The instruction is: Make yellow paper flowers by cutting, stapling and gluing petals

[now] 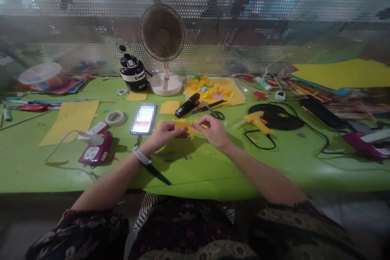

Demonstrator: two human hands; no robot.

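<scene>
Yellow paper (181,124) is pinched by the left hand (165,133) and right hand (215,131), just nearside of the stapler (188,105); it could be torn by uneven pulling. Scissors (213,111), right of the stapler, could be knocked by careless reaching.

A craft worktable, in a workshop or a home craft corner; which of the two cannot be told.
The green tabletop (195,174) carries a yellow glue gun (256,120), scissors (217,114), a black stapler (186,106), a roll of tape (115,118) and coloured sheets (344,74), with yellow flowers (217,89) lying on a sheet near the back. A purple power block (96,151) sits near the front edge, and a perforated screen (100,24) stands behind.
</scene>
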